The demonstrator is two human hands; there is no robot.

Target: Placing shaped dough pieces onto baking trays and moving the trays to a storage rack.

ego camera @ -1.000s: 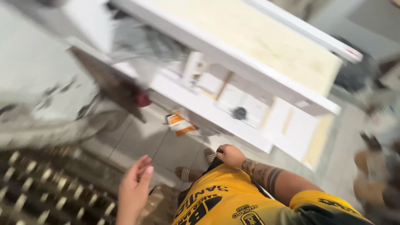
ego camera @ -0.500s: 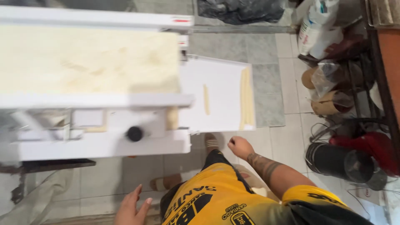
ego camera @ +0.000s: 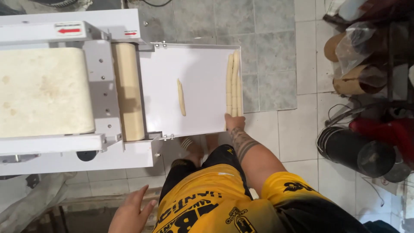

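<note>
A white dough-rolling machine (ego camera: 95, 39) stands over a tiled floor, with a floury belt (ego camera: 43, 90) and a cream roller (ego camera: 127, 90). Its white outlet tray (ego camera: 198, 69) carries one thin dough stick (ego camera: 181, 97) in the middle. Three long dough sticks (ego camera: 233, 82) lie side by side along the tray's right rim. My right hand (ego camera: 234, 123) reaches to the tray's near right corner and touches the near ends of those sticks; its fingers are curled out of sight. My left hand (ego camera: 129, 213) hangs low at the left, fingers apart and holding nothing.
At the right, a rack holds brown rolls in plastic bags (ego camera: 353, 77), a black cylinder (ego camera: 358, 151) and a red object (ego camera: 384, 129). My sandalled foot (ego camera: 189, 149) stands under the tray's near edge. Grey cloth (ego camera: 30, 198) lies at the lower left.
The view has swung round and now looks squarely down on the tray. My right hand has risen from beside my waist to the near ends of the three sticks. The left hand stays low.
</note>
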